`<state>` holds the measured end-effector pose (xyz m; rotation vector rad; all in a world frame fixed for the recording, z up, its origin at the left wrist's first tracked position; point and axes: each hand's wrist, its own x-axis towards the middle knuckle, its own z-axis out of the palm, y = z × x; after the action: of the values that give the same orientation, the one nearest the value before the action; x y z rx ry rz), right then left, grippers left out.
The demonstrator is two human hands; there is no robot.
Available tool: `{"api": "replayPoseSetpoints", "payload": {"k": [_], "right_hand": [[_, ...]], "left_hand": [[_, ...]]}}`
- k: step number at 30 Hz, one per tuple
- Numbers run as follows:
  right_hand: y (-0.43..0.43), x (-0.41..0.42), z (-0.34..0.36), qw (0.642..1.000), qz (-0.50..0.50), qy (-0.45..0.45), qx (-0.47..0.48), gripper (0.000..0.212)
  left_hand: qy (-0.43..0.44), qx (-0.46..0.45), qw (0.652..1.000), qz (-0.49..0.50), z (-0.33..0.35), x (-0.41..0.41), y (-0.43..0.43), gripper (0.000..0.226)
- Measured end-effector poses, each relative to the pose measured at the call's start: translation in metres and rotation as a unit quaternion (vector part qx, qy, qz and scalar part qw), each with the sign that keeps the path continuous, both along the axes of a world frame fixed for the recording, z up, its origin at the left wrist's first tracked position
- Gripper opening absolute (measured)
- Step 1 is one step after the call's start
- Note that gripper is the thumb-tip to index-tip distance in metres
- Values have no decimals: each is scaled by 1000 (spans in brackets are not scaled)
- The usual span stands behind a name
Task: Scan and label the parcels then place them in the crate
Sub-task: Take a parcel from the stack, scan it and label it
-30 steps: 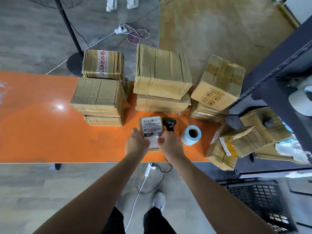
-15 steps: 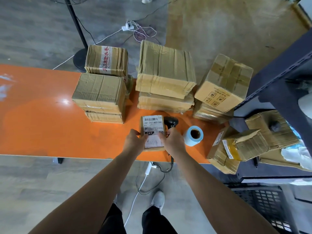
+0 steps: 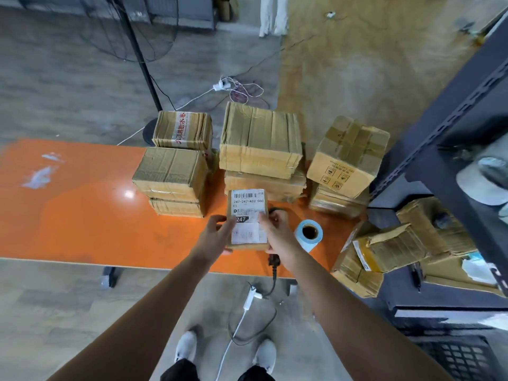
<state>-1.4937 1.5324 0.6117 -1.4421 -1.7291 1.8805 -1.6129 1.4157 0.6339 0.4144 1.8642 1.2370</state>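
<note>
Surface (image 3: 68, 221): long orange top, glossy, carrying the cardboard stacks along its far edge.
Rack (image 3: 453, 138): dark metal shelving at the right; more taped boxes (image 3: 395, 246) lie on its lower shelf.
Stacks (image 3: 261, 138): three piles of brown taped cartons, side by side, just beyond the held parcel.
Crate (image 3: 461, 356): black lattice, on the floor at bottom right, only partly in view.
Parcel (image 3: 247, 246): small, flat brown box between the two hands, above the near part of the surface, long side pointing away from the person. Whether it rests on the surface or is lifted cannot be told.
Label (image 3: 248, 200): white sheet covering nearly all of the parcel's top, with a barcode at the far end, "247-247-A02-060" beneath it and a black "247" block.
Left hand (image 3: 217, 237): grip clamped on the parcel's left edge, fingertips on the label's rim, thumb at the near corner.
Right hand (image 3: 277, 235): grip clamped on the parcel's right edge, one fingertip lying on the label.
Label roll (image 3: 309, 233): pale blue, standing on the surface just right of the right hand.
Scanner (image 3: 273, 264): black, mostly hidden behind the right hand; its handle end and cable show at the surface's near edge.
Change: half a second ago both hands lay over the label's near end. Now they sit at the parcel's sides, more of the label shows, and the parcel hides more of the scanner's head.
</note>
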Motion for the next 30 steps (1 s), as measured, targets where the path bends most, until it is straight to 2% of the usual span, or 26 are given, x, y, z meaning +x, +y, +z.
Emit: {"api": "replayPoseSetpoints", "payload": {"k": [5, 7, 11, 13, 15, 19, 24, 30], "right_hand": [[-7, 17, 21, 999, -33, 26, -11, 45], [-12, 27, 29, 997, -66, 33, 9, 50], [-29, 53, 45, 987, -155, 24, 35, 59], [-43, 70, 49, 977, -203, 5, 60, 61], [-64, 89, 51, 965, -250, -9, 79, 53], [-120, 130, 52, 929, -359, -37, 77, 33], [-200, 190, 52, 874, -475, -87, 58, 47], [-276, 262, 63, 830, -543, -116, 53, 38]], "left_hand": [[53, 1, 998, -44, 14, 3, 0, 39], [105, -12, 992, -73, 18, 3, 2, 50], [188, -30, 962, -198, 28, 3, 6, 85], [204, -16, 943, -261, 32, 10, 6, 80], [239, 0, 917, -319, 31, 20, 1, 71], [307, 9, 853, -423, 22, 52, -19, 77], [320, 41, 790, -521, 14, 106, -50, 82], [410, 77, 695, -586, 28, 181, -88, 86]]}}
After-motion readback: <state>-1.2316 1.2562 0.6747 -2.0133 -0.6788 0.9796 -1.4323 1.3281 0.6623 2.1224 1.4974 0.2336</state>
